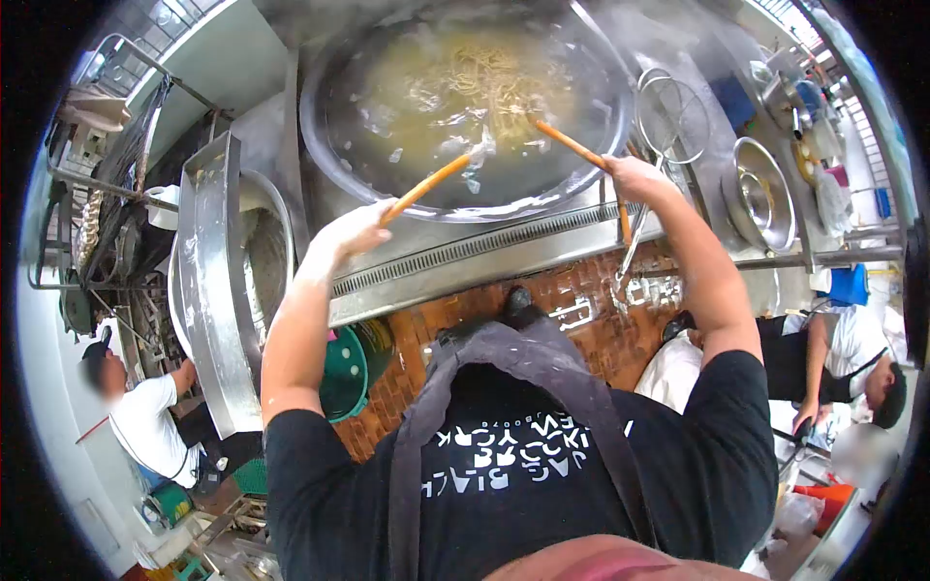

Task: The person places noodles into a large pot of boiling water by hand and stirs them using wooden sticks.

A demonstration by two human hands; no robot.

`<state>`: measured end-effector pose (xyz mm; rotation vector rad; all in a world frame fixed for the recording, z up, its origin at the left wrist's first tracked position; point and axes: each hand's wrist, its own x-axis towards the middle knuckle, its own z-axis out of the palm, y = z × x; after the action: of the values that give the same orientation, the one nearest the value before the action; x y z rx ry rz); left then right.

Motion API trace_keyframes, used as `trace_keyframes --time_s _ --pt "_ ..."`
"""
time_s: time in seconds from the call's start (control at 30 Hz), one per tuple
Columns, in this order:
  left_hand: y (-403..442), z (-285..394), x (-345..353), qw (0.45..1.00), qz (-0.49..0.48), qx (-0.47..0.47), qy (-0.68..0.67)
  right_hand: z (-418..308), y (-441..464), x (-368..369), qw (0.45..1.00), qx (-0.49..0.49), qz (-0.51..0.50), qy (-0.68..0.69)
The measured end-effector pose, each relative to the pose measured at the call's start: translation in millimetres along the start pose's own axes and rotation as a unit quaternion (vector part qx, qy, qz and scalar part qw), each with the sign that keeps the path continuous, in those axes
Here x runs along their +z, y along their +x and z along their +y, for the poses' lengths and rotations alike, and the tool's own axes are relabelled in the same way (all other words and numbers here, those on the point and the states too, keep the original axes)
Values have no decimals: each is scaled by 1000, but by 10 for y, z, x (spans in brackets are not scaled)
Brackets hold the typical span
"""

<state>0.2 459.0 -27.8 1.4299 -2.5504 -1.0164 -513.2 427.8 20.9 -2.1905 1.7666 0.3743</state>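
The left stick (431,186) slants forward and to the right from the left hand (358,230), its long axis running diagonally over the near side of the wide pot (484,212). The right stick (572,143) slants forward and to the left from the right hand (641,181), so the two lean inward, their far ends well apart. Each hand is closed around the near end of its stick, with most of the length reaching out beyond the fingers toward the liquid. Noodles (494,77) lie in the pot, largely beyond the stick ends. A round wire strainer (683,121) rests to the right of the pot. On the black shirt (523,518), white lettering appears upside down: "YORK" and "BLACK" can be read, while other words are partly hidden or unclear
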Motion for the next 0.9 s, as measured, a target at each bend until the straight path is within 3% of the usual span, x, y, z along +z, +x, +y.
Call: trace_keyframes --time_s 0.07,0.1,0.13,0.23,0.33,0.37,0.4,0.5,0.57,0.6,0.63,0.73,0.9 --pt "-367 -161 -318 997 -25 -56 -43 117 -436 -364 999 15 -9 41" --pt "-599 99 -673 971 -96 -180 -122 316 -616 -508 998 19 -26 56" --pt "-849 -92 -747 987 -37 -73 -139 349 -895 -779 997 39 -47 52" --pt "-1282 245 -1212 987 4 -149 -56 484 -1668 -1336 987 105 -49 107" --pt "-1139 403 -1333 967 42 -246 50 566 -1756 -1383 988 128 -9 85" --pt "-960 325 -1303 974 43 -210 76 575 -1724 -1376 989 125 10 72" --pt "-717 159 -1165 978 46 -175 100 585 -1601 -1246 996 64 57 4" --pt "239 -401 -560 982 62 -123 133 600 -831 -781 984 147 -16 -103" --pt "852 -146 -343 978 16 -201 43 656 -198 -339 977 202 -30 -59" --pt "1104 -123 -248 979 13 -192 63 547 37 -245 979 200 -25 -25" --pt "1349 -141 -156 980 10 -181 84 543 252 -57 985 169 41 0" --pt "2013 -233 73 983 48 -146 99 683 1025 304 987 149 43 35" --pt "2760 -54 57 978 49 -190 67 806 1906 355 992 77 84 50"
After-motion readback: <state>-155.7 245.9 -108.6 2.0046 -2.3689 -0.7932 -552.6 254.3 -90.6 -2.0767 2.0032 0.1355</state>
